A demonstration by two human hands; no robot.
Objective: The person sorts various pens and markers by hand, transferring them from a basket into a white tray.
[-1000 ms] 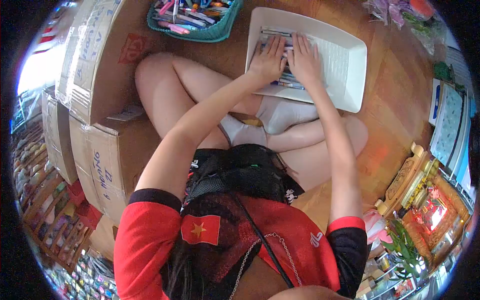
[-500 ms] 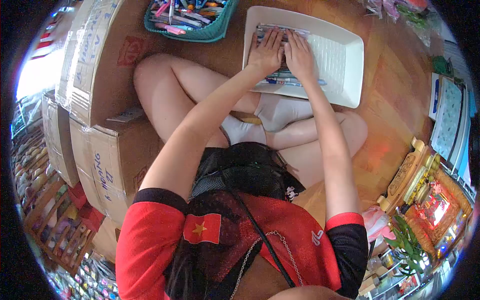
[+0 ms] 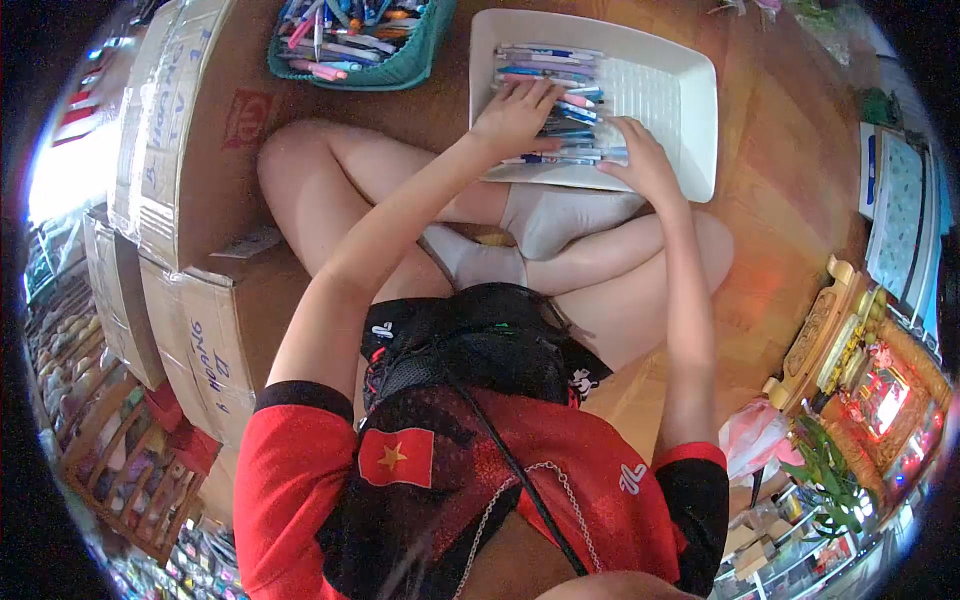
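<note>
Several pens (image 3: 575, 108) lie side by side in the left part of a white ribbed tray (image 3: 650, 90) on the floor before me. My left hand (image 3: 510, 120) reaches over the tray's left wall, its fingers spread and resting over the left ends of the pens. They cover part of the row. My right hand (image 3: 645, 165) is at the near edge of the tray, fingers apart and curved, close to the right ends of the nearest pens. Neither hand is closed around a pen.
A teal basket (image 3: 425, 50) heaped with pens stands left of the tray. Cardboard boxes (image 3: 195, 330) are stacked at my left. My crossed legs and white socks (image 3: 565, 220) are just below the tray. An ornate carved wooden piece (image 3: 805, 340) stands at the right.
Both hands lay flat and close together on the pens. They have since drawn apart, the left toward the left wall, the right nearer to me and rightward, uncovering more pens.
</note>
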